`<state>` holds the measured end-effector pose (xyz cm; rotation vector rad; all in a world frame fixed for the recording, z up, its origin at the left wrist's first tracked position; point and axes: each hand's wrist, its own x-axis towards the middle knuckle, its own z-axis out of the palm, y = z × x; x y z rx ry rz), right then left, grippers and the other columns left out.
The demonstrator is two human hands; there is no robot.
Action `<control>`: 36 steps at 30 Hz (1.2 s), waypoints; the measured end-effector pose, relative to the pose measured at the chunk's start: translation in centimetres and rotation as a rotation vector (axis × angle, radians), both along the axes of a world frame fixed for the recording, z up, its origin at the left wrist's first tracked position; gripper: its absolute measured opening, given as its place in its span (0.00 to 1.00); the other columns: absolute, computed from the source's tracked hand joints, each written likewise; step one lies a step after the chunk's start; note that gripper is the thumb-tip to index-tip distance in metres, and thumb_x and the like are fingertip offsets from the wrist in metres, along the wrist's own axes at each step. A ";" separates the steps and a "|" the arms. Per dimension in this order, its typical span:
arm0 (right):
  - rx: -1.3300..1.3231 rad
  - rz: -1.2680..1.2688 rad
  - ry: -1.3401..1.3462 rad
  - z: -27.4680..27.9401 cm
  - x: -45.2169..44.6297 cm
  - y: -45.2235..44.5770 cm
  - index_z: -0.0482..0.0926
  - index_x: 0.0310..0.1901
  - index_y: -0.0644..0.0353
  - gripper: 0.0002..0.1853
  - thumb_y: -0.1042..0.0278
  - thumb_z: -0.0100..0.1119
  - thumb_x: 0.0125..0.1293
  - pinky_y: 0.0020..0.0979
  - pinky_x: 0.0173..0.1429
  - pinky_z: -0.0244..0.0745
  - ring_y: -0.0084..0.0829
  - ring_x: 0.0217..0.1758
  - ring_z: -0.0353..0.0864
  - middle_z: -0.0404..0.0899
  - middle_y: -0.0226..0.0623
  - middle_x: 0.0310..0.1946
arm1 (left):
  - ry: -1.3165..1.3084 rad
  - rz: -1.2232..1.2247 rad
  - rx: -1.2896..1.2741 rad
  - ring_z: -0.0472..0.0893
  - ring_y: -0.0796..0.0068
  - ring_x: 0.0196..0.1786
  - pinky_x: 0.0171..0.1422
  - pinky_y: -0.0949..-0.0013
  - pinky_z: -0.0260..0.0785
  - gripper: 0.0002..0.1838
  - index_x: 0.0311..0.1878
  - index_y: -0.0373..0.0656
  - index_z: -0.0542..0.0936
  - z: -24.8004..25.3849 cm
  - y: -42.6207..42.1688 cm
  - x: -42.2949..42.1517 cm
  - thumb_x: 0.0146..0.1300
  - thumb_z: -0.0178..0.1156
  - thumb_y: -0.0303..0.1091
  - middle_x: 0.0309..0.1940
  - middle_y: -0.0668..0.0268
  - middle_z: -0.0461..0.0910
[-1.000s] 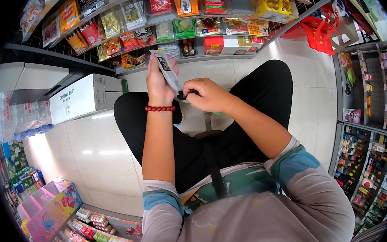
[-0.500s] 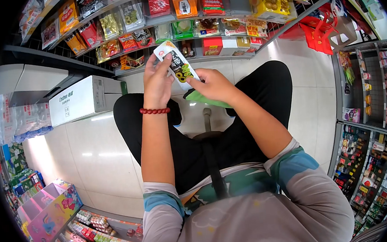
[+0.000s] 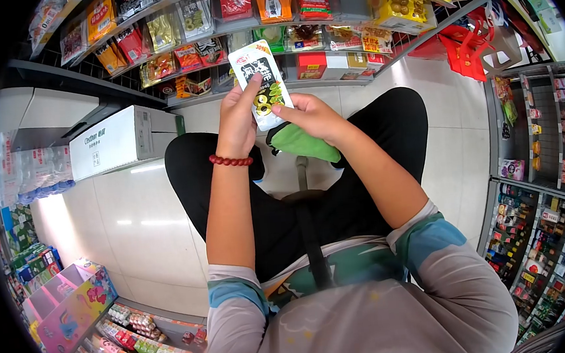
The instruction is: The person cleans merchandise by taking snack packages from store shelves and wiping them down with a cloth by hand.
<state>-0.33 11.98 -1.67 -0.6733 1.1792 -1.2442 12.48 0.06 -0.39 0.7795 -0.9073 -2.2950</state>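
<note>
A white snack packet (image 3: 267,85) with black lettering and green and yellow pictures is held between both hands, its printed face toward me. My left hand (image 3: 237,120) grips its left side, thumb lying across the front. On the lower right edge, my right hand (image 3: 314,115) pinches the packet with its thumb on top. A green cloth (image 3: 305,144) hangs beneath the right hand, seemingly held in that palm; the fingers around it are hidden. Red beads circle the left wrist.
Shelves of packaged snacks (image 3: 236,4) rise in front. A white carton (image 3: 111,145) and wrapped bottles (image 3: 43,170) stand at the left. Red bags (image 3: 464,43) hang at the right, above a rack of small goods (image 3: 538,130). A pink display box (image 3: 74,312) sits lower left.
The packet has turned more upright and faces me more squarely. More of the green cloth shows below my right hand. My left hand has shifted slightly right.
</note>
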 end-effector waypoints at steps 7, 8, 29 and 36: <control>0.059 -0.018 -0.059 0.9 0.2 0.0 0.82 0.55 0.61 0.16 0.58 0.61 0.75 0.25 0.52 0.78 0.17 0.46 0.83 0.86 0.29 0.47 | 0.034 0.095 0.017 0.85 0.79 0.39 0.43 0.73 0.78 0.10 0.51 0.38 0.83 -0.6 0.4 -0.5 0.73 0.61 0.33 0.42 0.65 0.87; 0.058 -0.016 -0.063 0.9 0.1 0.0 0.82 0.55 0.61 0.16 0.58 0.61 0.75 0.25 0.52 0.78 0.17 0.46 0.83 0.86 0.29 0.47 | 0.034 0.095 0.019 0.85 0.79 0.39 0.43 0.73 0.78 0.10 0.51 0.38 0.83 -0.7 0.4 -0.6 0.73 0.61 0.33 0.42 0.65 0.87; 0.085 -0.025 -0.092 1.1 0.1 0.0 0.83 0.54 0.61 0.16 0.60 0.63 0.72 0.24 0.51 0.77 0.17 0.46 0.83 0.86 0.29 0.46 | -0.028 0.124 0.043 0.86 0.72 0.41 0.46 0.67 0.81 0.11 0.54 0.38 0.78 0.9 0.9 -1.0 0.72 0.56 0.30 0.41 0.62 0.85; 0.118 -0.031 -0.100 1.5 0.1 0.1 0.83 0.54 0.61 0.15 0.60 0.60 0.74 0.25 0.54 0.77 0.18 0.47 0.82 0.86 0.29 0.47 | 0.008 0.109 0.068 0.86 0.69 0.44 0.49 0.65 0.81 0.12 0.54 0.38 0.77 0.5 0.7 -0.8 0.71 0.55 0.29 0.44 0.60 0.84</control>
